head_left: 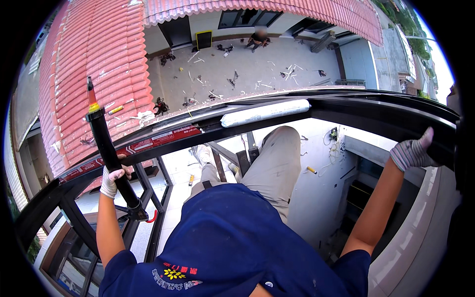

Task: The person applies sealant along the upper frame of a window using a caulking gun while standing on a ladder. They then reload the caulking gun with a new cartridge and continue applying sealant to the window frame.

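My left hand (115, 179), in a pale glove with bare fingertips, is wrapped round the black barrel of a caulking gun (105, 143). The gun stands nearly upright, its dark nozzle pointing up from a yellow and red collar. A red hook shows at its lower end. My right hand (414, 152), in a striped glove, grips the black metal frame (341, 110) at the right; some of its fingers are hidden. On the frame's beam, between my hands, lies a white sausage pack of sealant (264, 113). Red printed film (158, 140) covers part of the beam's left side.
I am high up inside the frame, legs below the beam. Beyond it lie a red tiled roof (106, 54) and a courtyard (217, 74) with scattered scraps and a person (257, 38). A yellow tube (116, 109) lies on the roof; a deep opening (361, 198) drops at right.
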{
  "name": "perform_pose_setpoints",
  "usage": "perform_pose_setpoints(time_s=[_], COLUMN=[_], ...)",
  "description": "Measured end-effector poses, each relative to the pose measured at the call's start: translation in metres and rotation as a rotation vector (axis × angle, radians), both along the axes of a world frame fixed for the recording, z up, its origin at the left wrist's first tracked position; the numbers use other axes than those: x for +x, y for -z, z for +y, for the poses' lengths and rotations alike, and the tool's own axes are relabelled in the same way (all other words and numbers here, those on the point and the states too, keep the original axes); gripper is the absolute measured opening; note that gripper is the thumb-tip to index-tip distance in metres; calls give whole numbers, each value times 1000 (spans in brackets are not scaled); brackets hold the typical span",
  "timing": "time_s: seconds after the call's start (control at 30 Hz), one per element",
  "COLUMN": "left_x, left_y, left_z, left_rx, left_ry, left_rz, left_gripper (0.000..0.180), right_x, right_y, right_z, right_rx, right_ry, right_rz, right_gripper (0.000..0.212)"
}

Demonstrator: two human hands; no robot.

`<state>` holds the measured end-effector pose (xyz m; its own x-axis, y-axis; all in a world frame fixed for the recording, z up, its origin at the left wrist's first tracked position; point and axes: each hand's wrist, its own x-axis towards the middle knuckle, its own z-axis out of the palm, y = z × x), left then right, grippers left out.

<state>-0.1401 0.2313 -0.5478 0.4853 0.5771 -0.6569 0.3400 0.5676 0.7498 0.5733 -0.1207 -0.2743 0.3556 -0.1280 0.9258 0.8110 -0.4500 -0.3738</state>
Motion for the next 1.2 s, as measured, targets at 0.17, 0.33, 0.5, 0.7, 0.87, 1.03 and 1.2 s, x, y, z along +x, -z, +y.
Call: perform_pose_setpoints(time_s=[0.17, 0.33, 0.5, 0.7, 0.87, 1.03, 1.2], left_x=[-1, 2, 3, -3, 2, 3, 0], left_y=[2, 0, 0, 5, 0, 3, 8], left_z=[-5, 1, 2, 2, 2, 2, -2], left_rx=[12, -62, -65, -72, -57, -57, -73], left_ry=[-22, -46, -25, -30, -32, -51, -65], left_rz=[-4, 4, 18, -3, 22, 18, 11], left_gripper=[74, 74, 75, 75, 75, 76, 78], right_x=[-6, -28, -18, -16, -28, -30, -31], right_y=[-2, 0, -4, -7, -6, -3, -3], right_z=[-5, 13, 6, 3, 14, 17, 25], right_rx=[-36, 140, 148, 127, 163, 144, 133], right_ry=[115, 85, 79, 169, 179, 101, 134], right_rz=[-19, 147, 134, 175, 228, 166, 170], right_gripper=[71, 71, 68, 42, 31, 54, 58])
